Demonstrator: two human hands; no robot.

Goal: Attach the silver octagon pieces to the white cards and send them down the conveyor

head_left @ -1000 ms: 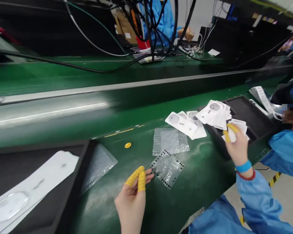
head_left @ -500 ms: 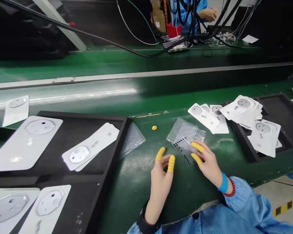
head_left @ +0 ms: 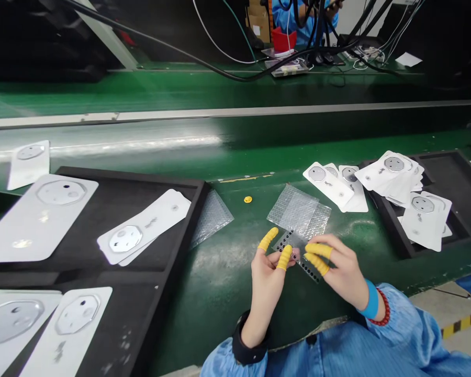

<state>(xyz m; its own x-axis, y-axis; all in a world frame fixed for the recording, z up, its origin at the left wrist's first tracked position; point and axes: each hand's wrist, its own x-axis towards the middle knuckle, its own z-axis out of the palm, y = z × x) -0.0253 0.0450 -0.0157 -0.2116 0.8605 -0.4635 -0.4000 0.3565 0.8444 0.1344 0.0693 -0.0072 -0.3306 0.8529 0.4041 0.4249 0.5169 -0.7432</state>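
Note:
Between my hands is a small clear plastic sheet with rows of black dots along its edges. My left hand grips its left part, thumb on top and fingertips showing through from beneath, with the index finger raised. On the right edge, the yellow-covered thumb and index finger of my right hand are pinched together. Yellow finger cots cover the thumb and index finger of both hands. Just beyond lie clear bubble-wrap pieces, overlapping on the green bench. A loose yellow finger cot rests to their left.
A black tray with white cards stands on the left, bubble wrap by its edge. Another black tray with stacked white cards is at right. Cables hang at the back, where a co-worker's blue sleeve shows.
My left hand has moved right and taken hold of the dotted sheet. The sheet is lifted and tilted toward me, and the fingers of my right hand have closed on it.

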